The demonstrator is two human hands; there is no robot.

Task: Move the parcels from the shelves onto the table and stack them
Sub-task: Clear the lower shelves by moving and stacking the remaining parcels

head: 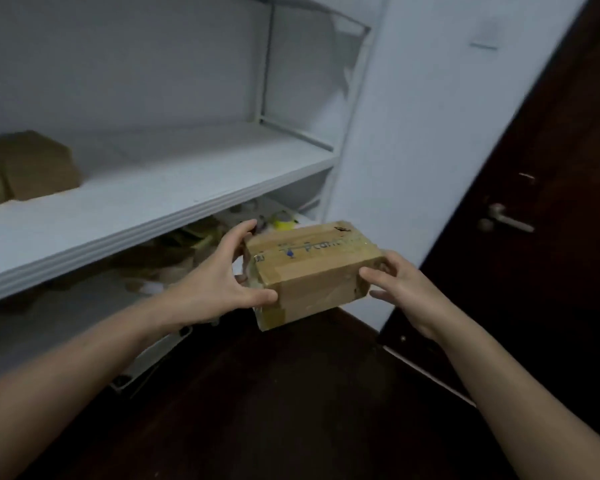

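Currently, my left hand (219,282) grips the left end of the parcel (312,271), fingers curled over its top; my right hand (400,289) clasps the right end. The parcel is held clear of the shelf (160,202), over the floor (274,410). On the shelf lie other parcels (28,168).

Brown taped parcel (312,271), blue print; white shelf (160,192); dark brown door (551,168); dark floor (274,410).
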